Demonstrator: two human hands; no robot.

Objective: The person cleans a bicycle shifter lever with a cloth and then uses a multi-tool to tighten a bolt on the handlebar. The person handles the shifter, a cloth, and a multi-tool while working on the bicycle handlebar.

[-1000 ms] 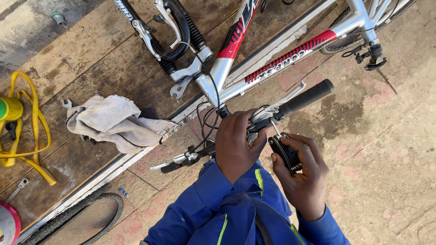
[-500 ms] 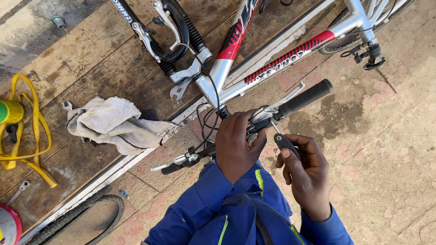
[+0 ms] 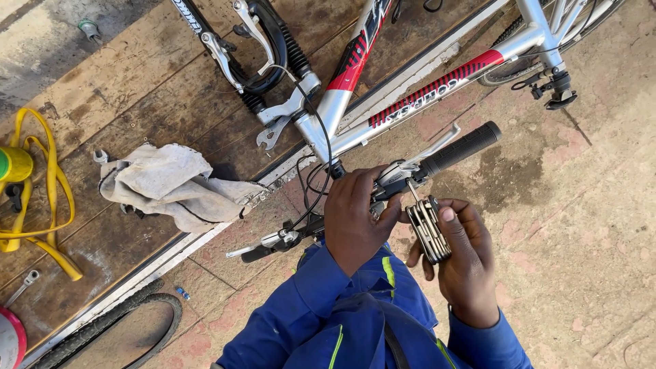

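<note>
Overhead, the bike [image 3: 424, 89] lies across the floor, its handlebar running lower left to upper right, grip [image 3: 459, 147] pointing up-right. Left hand [image 3: 355, 222] clasps the bar by the brake lever clamp [image 3: 395, 179]. Right hand [image 3: 465, 263] grasps a multi-tool [image 3: 427, 229] just below the clamp, 1 key reaching up into it.

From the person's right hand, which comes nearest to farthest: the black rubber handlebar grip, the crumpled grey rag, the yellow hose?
Measured from the right hand:
1. Black rubber handlebar grip, just above it.
2. Crumpled grey rag, left, on the wooden boards.
3. Yellow hose, far left edge.
</note>
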